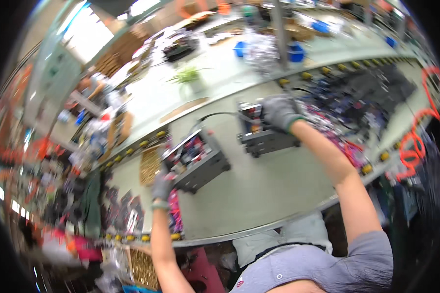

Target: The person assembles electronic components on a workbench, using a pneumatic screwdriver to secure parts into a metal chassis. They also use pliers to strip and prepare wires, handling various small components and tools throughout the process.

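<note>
Two grey metal boxes stand on the pale green workbench (pixel 259 190), both with open tops showing coloured parts inside. The left hand (pixel 160 188), in a grey glove, reaches to the near corner of the left box (pixel 196 161); it is blurred, so whether it grips the box or only touches it cannot be told. The right hand (pixel 280 113), also in a grey glove, lies on top of the right box (pixel 265 134) with the fingers curled over its upper edge, apparently closed on it. One black cable (pixel 220 115) arcs between the two boxes. One potted green plant (pixel 188 77) stands farther back on the bench. One coiled orange hose (pixel 415 136) hangs at the right. A row of yellow knobs (pixel 305 75) runs along the far rail of the bench; the count is unclear.
</note>
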Demonstrator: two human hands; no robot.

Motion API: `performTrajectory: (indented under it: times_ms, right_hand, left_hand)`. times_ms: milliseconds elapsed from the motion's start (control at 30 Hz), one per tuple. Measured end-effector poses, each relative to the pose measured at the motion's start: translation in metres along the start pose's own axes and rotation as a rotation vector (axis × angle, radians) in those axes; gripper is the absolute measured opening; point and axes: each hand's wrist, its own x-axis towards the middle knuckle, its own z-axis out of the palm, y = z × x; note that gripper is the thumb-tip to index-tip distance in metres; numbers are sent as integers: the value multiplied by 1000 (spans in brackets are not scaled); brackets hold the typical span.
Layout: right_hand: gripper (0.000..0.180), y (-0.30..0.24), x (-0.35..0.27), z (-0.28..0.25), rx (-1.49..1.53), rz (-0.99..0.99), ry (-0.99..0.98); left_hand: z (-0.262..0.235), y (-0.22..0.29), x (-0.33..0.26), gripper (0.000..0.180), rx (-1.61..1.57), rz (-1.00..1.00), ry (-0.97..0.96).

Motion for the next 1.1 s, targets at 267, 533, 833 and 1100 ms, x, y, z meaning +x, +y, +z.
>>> performTrajectory:
  times_ms: [267, 533, 833, 1100]
  right_hand:
    - [45, -58, -105, -75, 297, -183, 194]
    - [22, 89, -177, -113, 538, 313, 548]
    - [107, 196, -248, -37, -34, 758, -612]
    - [58, 187, -217, -40, -215, 779, -748]
  left_hand:
    - [-46, 82, -142, 43, -1095, -685, 200]
    - [-94, 104, -147, 46, -765, -661, 412]
    - [-172, 207, -76, 40, -590, -679, 620]
    - [-133, 286, 18, 31, -758, 94, 311]
